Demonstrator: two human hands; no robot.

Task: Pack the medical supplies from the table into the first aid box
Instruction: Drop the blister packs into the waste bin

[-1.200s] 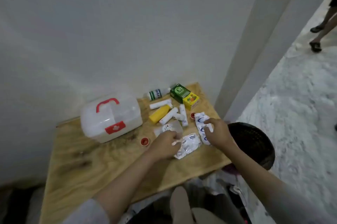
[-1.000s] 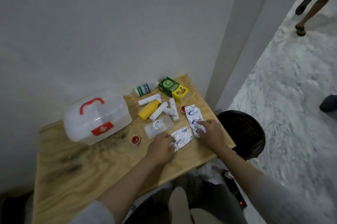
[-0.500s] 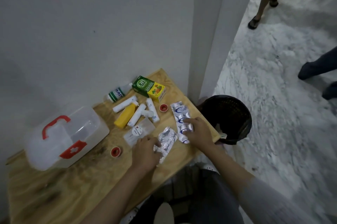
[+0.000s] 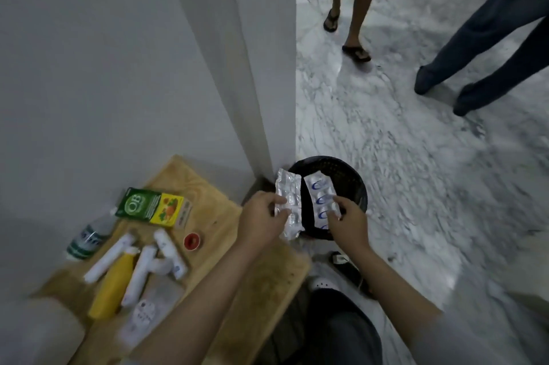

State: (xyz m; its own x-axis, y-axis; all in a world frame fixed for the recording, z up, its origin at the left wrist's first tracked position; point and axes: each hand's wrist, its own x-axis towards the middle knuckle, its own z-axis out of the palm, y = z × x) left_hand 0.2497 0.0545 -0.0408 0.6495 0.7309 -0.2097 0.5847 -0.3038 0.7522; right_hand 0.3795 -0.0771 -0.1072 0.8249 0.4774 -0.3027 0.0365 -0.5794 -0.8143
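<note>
Left hand (image 4: 261,223) up off the table (image 4: 208,186), pinching a silver pill strip (image 4: 286,204) between thumb and fingers. Right hand (image 4: 346,223) beside it, pinching a white pill strip with blue marks (image 4: 319,195) the same way. Both strips upright, side by side but a little apart, held just past the table's edge and over a black bin (image 4: 353,183) on the floor. Down on the table: a green and yellow box (image 4: 151,207) near the wall, a small bottle with a green label (image 4: 89,238) to its left, a little red cap (image 4: 192,241) in front of the box. Nearer still, a yellow bottle (image 4: 110,290) lying flat among several white tubes (image 4: 139,272), all touching or just beside each other. In front of those, a flat clear packet (image 4: 148,311), blurry. At the bottom left corner, only a pale blurred edge of the first aid box (image 4: 38,332), well apart from both strips; open or shut, cannot tell. Far off on the grey floor, legs of two other people (image 4: 350,8).
</note>
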